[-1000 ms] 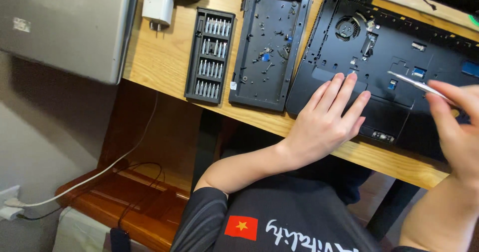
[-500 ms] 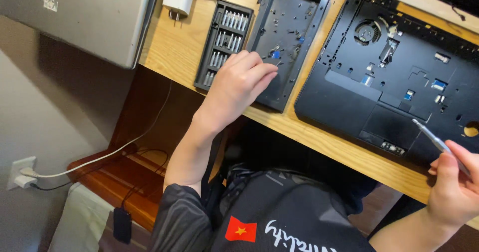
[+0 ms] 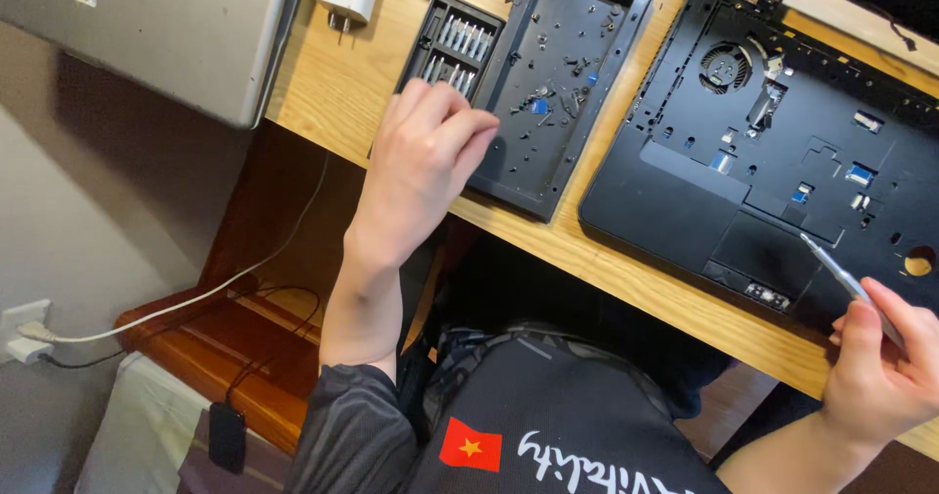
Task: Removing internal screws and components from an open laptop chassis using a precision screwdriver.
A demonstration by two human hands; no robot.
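The left hand (image 3: 425,152) is hovering with loosely curled, empty fingers over the black rectangular bit case (image 3: 452,46) on the pale wooden surface (image 3: 333,83). The right hand (image 3: 880,367) is pinching slim metal tweezers (image 3: 843,274) at the opened black laptop base (image 3: 782,152).

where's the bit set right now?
In the head view the bit set lies on the wooden desk at upper left, beside the black tray of screws, partly under the left hand.

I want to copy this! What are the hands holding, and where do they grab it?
The right hand pinches a thin metal tool near its lower end. The left hand holds nothing visible; it hovers over the bit case.
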